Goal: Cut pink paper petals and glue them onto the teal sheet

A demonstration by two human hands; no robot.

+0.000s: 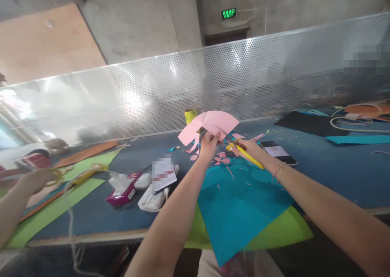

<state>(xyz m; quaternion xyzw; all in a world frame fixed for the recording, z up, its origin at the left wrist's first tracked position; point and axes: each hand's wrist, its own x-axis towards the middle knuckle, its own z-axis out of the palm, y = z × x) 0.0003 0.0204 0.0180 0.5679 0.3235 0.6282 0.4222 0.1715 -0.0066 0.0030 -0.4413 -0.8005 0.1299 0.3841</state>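
In the head view, I see the left hand [209, 145] pinching the pink paper [224, 121], fingers closed on its lower edge, up above the desk [307, 167]. The right hand [247, 148] is curled tight around a yellow tool [251, 158], with its tip close to the paper. Little pink bits [224, 161] lie below. A big blue sheet [240, 212] lies nearer, over a green sheet [288, 232]. A phone [276, 151] sits just beside the right hand.

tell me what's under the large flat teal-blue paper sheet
Lime-green paper sticks out from beneath the large flat teal-blue paper sheet on both sides. Whether that is one piece, and whatever else lies underneath, is covered and cannot be seen.
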